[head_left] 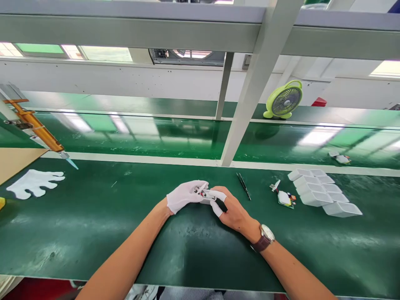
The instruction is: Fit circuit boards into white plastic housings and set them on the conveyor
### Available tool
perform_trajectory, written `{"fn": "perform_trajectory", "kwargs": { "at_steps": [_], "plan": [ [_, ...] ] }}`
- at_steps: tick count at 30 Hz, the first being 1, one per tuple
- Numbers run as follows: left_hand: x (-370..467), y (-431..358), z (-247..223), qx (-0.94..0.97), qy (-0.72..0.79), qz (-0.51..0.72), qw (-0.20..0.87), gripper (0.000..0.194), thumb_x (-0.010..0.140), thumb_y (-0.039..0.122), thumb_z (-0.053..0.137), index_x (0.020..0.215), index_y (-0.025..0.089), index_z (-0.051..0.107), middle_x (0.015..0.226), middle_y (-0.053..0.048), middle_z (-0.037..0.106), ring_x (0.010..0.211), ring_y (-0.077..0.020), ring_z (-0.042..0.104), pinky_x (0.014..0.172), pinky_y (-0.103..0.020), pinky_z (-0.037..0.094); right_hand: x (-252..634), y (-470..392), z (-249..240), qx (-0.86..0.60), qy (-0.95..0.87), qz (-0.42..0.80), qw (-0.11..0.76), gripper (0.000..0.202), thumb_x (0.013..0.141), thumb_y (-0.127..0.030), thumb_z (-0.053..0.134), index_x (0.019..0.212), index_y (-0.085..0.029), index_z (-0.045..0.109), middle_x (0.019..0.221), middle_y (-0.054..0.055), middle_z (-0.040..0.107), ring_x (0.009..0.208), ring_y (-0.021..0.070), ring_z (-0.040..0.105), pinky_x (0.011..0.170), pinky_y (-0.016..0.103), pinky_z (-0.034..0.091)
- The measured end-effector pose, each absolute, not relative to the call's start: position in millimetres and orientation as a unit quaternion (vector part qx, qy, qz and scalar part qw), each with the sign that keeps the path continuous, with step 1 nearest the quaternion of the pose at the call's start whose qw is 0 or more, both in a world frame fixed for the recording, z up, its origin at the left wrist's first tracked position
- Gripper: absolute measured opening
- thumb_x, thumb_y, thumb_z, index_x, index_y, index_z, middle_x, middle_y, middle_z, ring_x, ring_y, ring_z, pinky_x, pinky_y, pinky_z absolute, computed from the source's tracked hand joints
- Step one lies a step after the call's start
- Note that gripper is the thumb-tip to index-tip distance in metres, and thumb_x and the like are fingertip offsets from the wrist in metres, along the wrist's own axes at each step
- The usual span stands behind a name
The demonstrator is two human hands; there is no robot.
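Observation:
My left hand [186,196], in a white glove, is closed around a small white plastic housing [206,196] with electronic parts showing inside. My right hand [233,208] is bare except for white finger cots on the thumb and a fingertip; it pinches the other end of the same housing. Both hands hold it just above the green bench mat [200,254]. Black tweezers [243,186] lie a little beyond my right hand. Farther right sits a circuit board with a white pack and wires [285,198].
White plastic trays [321,191] stand grouped at the right. A spare white glove [36,183] lies at the left, below an amber dispensing syringe [43,131] with a blue tip. A slanting grey post [246,104] rises behind my hands. Beyond it stands a green fan [284,100].

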State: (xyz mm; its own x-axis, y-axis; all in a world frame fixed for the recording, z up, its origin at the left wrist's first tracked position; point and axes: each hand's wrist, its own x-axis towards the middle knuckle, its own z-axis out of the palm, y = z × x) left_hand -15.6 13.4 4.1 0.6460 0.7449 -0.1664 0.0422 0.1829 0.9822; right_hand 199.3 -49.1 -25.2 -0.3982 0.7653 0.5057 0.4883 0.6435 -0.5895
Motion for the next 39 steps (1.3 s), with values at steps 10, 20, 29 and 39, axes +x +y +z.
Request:
{"fn": "perform_trajectory", "kwargs": {
  "at_steps": [10,20,29,39],
  "plan": [
    [-9.3,8.0,2.4,0.6,0.408,0.252,0.641,0.042,0.078,0.033,0.069,0.116,0.016,0.066,0.108,-0.008,0.068,0.102,-0.0247,0.06,0.093,-0.039,0.046,199.0,-46.6,-27.3,-0.392,-0.813,0.196,0.383,0.046,0.096,-0.012,0.05,0.139,-0.029,0.049,0.119,0.009,0.06,0.105,0.0218,0.062,0.092,0.042,0.058],
    [-1.1,5.0,-4.8,0.547,0.443,0.274,0.656,0.044,0.074,0.027,0.066,0.116,0.015,0.066,0.118,-0.011,0.07,0.099,-0.0232,0.063,0.078,-0.033,0.048,203.2,-50.5,-35.5,-0.397,-0.819,0.18,0.373,0.045,0.098,-0.016,0.052,0.14,-0.032,0.052,0.13,0.008,0.06,0.115,0.0218,0.065,0.098,0.041,0.06],
    [-11.0,10.4,-2.5,0.548,0.377,0.257,0.701,0.044,0.076,0.034,0.075,0.115,0.015,0.068,0.11,-0.01,0.07,0.101,-0.0248,0.063,0.086,-0.037,0.047,200.1,-50.1,-33.2,-0.403,-0.826,0.163,0.359,0.053,0.097,-0.014,0.05,0.146,-0.034,0.045,0.126,0.009,0.061,0.109,0.0226,0.066,0.094,0.04,0.061],
    [-16.0,13.9,-9.7,0.574,0.366,0.198,0.705,0.059,0.07,0.014,0.075,0.127,0.016,0.06,0.124,-0.013,0.07,0.111,-0.0264,0.065,0.099,-0.042,0.047,197.8,-52.0,-30.9,-0.422,-0.841,0.137,0.309,0.054,0.094,-0.011,0.051,0.144,-0.03,0.049,0.126,0.013,0.057,0.105,0.0256,0.067,0.089,0.043,0.063]
  ]
}}
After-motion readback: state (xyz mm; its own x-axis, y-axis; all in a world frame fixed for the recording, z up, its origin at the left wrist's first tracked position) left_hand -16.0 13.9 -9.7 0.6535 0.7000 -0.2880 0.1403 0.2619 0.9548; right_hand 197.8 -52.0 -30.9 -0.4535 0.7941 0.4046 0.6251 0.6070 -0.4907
